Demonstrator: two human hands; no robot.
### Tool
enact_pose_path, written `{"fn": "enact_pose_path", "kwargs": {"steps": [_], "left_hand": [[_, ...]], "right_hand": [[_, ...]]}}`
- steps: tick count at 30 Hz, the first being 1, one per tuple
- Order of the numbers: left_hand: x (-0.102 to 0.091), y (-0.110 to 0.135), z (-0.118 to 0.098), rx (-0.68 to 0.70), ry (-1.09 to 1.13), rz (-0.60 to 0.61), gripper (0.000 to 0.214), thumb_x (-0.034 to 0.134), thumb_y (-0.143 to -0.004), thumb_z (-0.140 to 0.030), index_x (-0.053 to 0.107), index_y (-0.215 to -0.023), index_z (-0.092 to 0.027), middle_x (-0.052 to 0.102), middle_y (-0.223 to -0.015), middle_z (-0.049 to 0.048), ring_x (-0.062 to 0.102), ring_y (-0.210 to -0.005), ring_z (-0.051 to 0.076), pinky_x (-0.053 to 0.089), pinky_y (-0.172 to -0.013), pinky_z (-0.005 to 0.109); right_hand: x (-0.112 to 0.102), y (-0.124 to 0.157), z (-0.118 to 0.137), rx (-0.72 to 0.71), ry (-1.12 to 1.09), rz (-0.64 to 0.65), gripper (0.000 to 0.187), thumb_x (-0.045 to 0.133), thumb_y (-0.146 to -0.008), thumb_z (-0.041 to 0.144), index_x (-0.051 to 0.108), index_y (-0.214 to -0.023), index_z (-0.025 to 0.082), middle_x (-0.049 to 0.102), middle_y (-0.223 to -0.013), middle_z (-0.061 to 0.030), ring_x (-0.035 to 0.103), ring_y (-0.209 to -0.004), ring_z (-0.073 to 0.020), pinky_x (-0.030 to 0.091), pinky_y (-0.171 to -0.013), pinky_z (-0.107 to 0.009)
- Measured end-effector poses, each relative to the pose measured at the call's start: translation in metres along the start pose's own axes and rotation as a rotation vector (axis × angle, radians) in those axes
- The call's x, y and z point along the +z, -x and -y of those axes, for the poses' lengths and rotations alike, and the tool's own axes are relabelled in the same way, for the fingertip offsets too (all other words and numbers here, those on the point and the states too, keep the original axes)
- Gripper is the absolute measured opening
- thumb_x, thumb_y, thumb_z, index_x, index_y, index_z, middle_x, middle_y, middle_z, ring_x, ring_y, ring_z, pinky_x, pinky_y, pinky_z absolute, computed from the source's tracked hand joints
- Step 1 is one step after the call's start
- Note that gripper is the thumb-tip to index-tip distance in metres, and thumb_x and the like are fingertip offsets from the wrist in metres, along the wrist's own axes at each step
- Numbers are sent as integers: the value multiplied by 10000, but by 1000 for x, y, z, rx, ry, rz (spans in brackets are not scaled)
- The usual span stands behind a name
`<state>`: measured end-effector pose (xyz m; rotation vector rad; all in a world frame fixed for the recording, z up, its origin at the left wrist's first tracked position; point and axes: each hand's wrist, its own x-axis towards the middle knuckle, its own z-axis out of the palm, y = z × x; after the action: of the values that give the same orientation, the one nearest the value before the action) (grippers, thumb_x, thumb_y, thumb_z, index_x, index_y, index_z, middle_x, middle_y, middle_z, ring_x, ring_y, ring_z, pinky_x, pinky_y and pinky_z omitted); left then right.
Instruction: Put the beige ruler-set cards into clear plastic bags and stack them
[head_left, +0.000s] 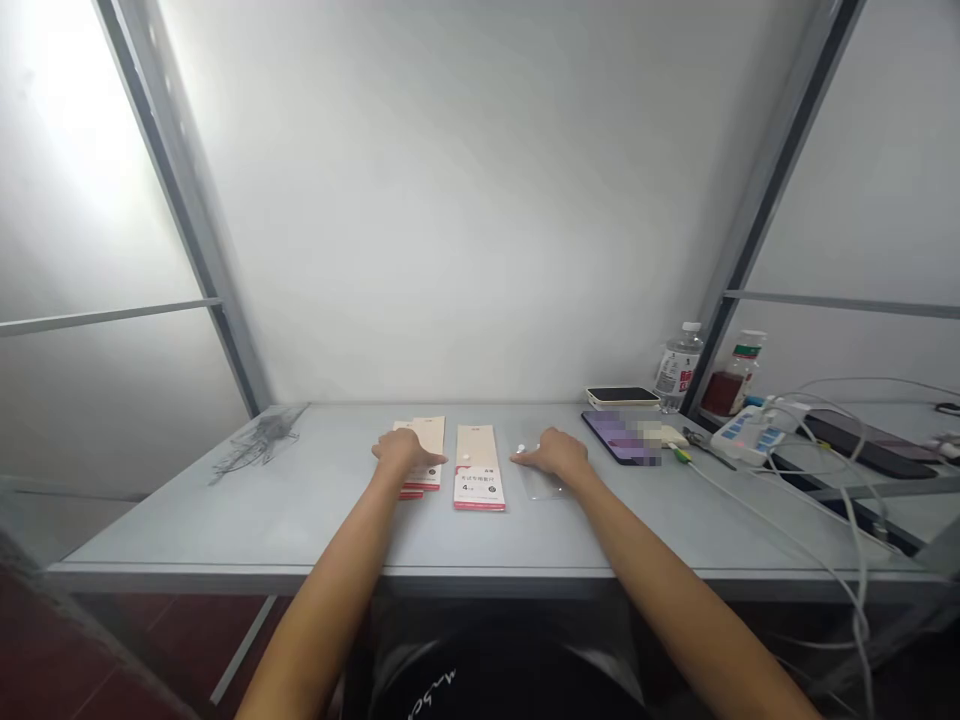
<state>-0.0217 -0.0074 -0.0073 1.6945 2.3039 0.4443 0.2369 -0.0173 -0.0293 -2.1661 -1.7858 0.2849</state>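
My left hand rests over a few cream and white paper packets with red bottom edges, its thumb stretched out to the right and its other fingers partly hidden. Just right of that thumb lies a single packet of the same kind, with printed text, a "4" and a small white round spot on it. My right hand is at a clear plastic sleeve lying flat, its thumb pointing left, away from the other fingers. Small white dots show by this thumb. No object is visibly gripped in either hand.
A tangle of dark thin strands lies at the left. To the right are a phone, another phone, a clear bottle, a jar of dark red contents, a power strip and loose white cables.
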Motion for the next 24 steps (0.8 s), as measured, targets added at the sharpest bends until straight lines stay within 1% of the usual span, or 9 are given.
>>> {"fn": "enact_pose_path", "kwargs": {"steps": [3,6,8,10,13,17,20,22,24], "left_hand": [[-1,-3,2,-20,30,12,536,728,-361,-546,542,-697,-172,626,-932,192,503,-1004,396,375,-764,439],[-2,-3,3,-29,77,11,643,756,-345,-487,523,-849,-164,616,-974,199,529,-979,386,389,-750,424],[-3,-2,3,-15,122,4,735,762,-372,-451,471,-980,-158,618,-977,188,558,-947,360,403,-728,391],[-4,-1,4,6,173,-1,745,753,-431,-407,426,-1048,-150,625,-963,173,583,-912,338,411,-702,359],[-4,-1,4,24,254,-8,653,729,-493,-333,432,-1045,-148,628,-974,170,595,-903,329,418,-679,341],[-5,-2,4,62,428,9,533,711,-521,-298,488,-986,-167,664,-896,129,627,-826,288,440,-630,317],[-8,-3,3,123,606,36,397,678,-581,-334,544,-907,-151,678,-826,108,644,-730,241,458,-591,295],[-10,-1,1,182,730,37,364,649,-626,-383,569,-883,-138,677,-847,111,644,-729,222,471,-594,288],[-13,2,-3,261,851,43,401,612,-668,-442,576,-924,-136,669,-901,110,640,-755,208,485,-609,282]], "right_hand": [[0,-2,-3,8,-72,7,651,682,-464,603,568,-891,125,632,-893,-169,590,-856,-311,397,-633,-336],[1,-4,-4,3,-167,17,517,693,-492,540,569,-808,150,640,-853,-137,600,-812,-287,393,-601,-316],[2,-6,-5,1,-242,7,458,672,-534,514,566,-805,160,636,-885,-130,596,-820,-274,393,-602,-309],[2,-7,-6,6,-319,-23,462,663,-552,486,558,-869,168,619,-962,-131,579,-875,-272,396,-621,-307],[2,-8,-6,8,-445,-53,503,674,-541,436,537,-950,177,606,-977,-117,573,-871,-261,403,-616,-305],[-2,-8,-2,-75,-674,-39,426,658,-568,395,544,-914,176,618,-777,-48,584,-652,-184,408,-527,-269],[-7,-3,5,-170,-853,1,323,644,-604,392,545,-817,171,613,-662,-20,554,-519,-141,395,-460,-245],[-9,1,10,-224,-948,27,263,642,-623,380,535,-741,171,632,-675,-33,561,-508,-134,402,-454,-239],[-10,5,13,-264,-1021,49,233,648,-631,360,530,-700,171,651,-717,-47,587,-534,-139,425,-469,-238]]}}
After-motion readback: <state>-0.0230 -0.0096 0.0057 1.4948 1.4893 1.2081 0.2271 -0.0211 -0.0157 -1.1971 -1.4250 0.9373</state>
